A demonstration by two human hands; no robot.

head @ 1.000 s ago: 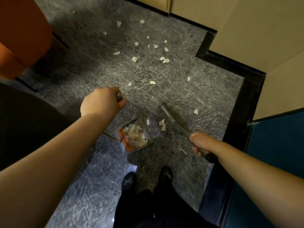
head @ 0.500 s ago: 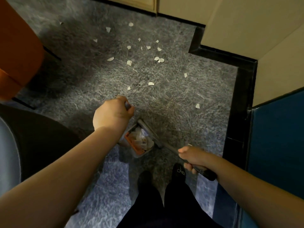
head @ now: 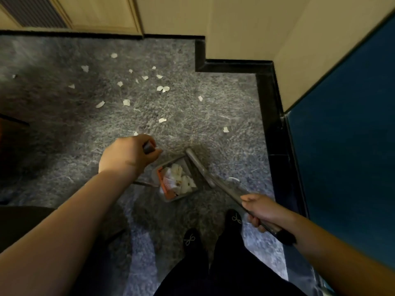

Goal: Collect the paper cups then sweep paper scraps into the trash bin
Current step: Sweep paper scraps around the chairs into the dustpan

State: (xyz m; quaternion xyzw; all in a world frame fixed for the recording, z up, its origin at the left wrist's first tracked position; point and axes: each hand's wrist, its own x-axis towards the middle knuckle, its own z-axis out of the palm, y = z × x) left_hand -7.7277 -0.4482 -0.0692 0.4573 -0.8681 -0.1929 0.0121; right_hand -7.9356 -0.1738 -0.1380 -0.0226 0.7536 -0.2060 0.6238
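- Left hand: fingers curled tight round the dark top of a dustpan handle, fist above and just left of the pan.
- Right hand: fingers wrapped round the broom handle, gripped low on the shaft, with the black end cap poking out behind the wrist.
- Dustpan: standing on the grey carpet just ahead of the shoes, already loaded with white paper pieces and something orange along its left wall.
- Broom head: lying against the pan's right side, touching its open edge.
- Paper scraps: many left loose on the carpet, spread from the middle toward the far edge by the black skirting; one near the right edge, one just right of the broom shaft.
- No paper cups and no trash bin in view.
- Handling, as a judgement: scraps very light and limp, likely to snag in the carpet pile and flutter off under a hard stroke; short, low, firm pulls toward the pan probably best.
- Pan best kept pressed flat by its upright handle so pieces do not slide under the lip; load light but easily spilled if tipped.
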